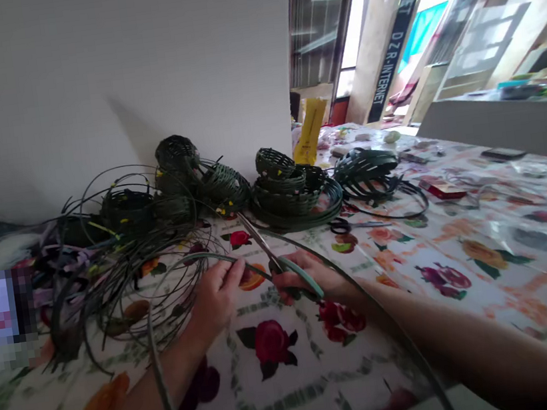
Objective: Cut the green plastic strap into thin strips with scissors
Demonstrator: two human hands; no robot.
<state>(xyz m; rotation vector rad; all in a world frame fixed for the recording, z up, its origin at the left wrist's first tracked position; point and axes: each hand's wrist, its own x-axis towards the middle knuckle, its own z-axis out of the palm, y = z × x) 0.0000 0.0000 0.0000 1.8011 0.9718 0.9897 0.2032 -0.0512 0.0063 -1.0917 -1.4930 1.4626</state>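
Note:
My left hand [219, 296] is closed, thumb and fingers pinching a narrow dark green strip [161, 381] that arches over the wrist and drops toward the lower edge. In my right hand [310, 274] is a pair of scissors [261, 241] with pale green handles, its blades pointing away toward the baskets. The pinched strip's short end reaches toward the right hand. Another long green band [365, 287] curves over my right forearm; whether it is the same strip I cannot tell. Left of my left hand lies a tangle of thin dark green strands [134, 297].
Small woven green baskets [221, 188] stand along the wall, some stacked on a coiled band [300, 218]. Loosely coiled strips [367, 172] lie further right. Black-handled scissors [341, 226], a red box [443, 189] and a yellow packet [311, 129] sit on the fruit-patterned tablecloth [326, 373].

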